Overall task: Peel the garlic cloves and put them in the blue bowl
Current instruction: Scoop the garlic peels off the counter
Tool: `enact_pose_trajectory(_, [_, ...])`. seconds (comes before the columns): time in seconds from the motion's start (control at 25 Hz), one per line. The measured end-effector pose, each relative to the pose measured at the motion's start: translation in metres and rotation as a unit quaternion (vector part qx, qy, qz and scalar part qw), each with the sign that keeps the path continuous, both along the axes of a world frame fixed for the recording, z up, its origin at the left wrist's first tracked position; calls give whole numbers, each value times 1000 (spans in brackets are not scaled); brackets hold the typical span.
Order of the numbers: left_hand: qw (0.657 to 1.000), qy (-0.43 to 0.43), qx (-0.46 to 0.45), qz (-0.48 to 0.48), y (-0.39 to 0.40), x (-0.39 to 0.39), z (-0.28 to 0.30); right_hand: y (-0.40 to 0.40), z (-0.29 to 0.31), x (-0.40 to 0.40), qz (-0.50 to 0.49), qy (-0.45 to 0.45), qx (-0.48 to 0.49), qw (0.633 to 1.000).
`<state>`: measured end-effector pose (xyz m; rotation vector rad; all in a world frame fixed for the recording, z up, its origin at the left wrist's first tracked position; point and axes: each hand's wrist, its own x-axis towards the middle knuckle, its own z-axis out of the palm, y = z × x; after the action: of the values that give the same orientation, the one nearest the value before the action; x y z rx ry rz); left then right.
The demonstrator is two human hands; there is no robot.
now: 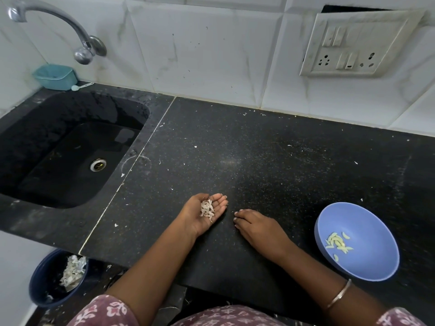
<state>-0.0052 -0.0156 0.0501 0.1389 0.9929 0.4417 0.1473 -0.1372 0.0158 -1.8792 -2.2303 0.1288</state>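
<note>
Garlic cloves (337, 244), peeled and pale yellow, lie in the blue bowl (367, 262), which sits on the black counter (270, 156) at about 4 o'clock. Left hand (205, 214) is turned palm up near 6 o'clock, fingers relaxed, cupping a small heap of papery skins (207, 208). Right hand (257, 229) rests palm down on the counter just beside it, fingers straight, holding nothing. Sink (42, 147) lies at 9 o'clock, bin (37, 285) at 7 o'clock below the counter's edge.

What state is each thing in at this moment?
left hand: palm up, cupping garlic skins
right hand: palm down on the counter
blue bowl: upright, holding peeled cloves
tap: no water visible
bin: open, scraps inside
</note>
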Motion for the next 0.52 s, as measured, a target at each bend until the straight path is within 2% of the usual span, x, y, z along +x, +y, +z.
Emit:
enact_pose_trajectory(0.28, [1000, 6, 5, -18, -8, 0, -4, -23, 0, 3, -70, 30, 0, 997])
enact_pose_trajectory(0.52, [1000, -1, 8, -23, -13, 1, -5, -23, 11, -14, -96, 37, -48, 994])
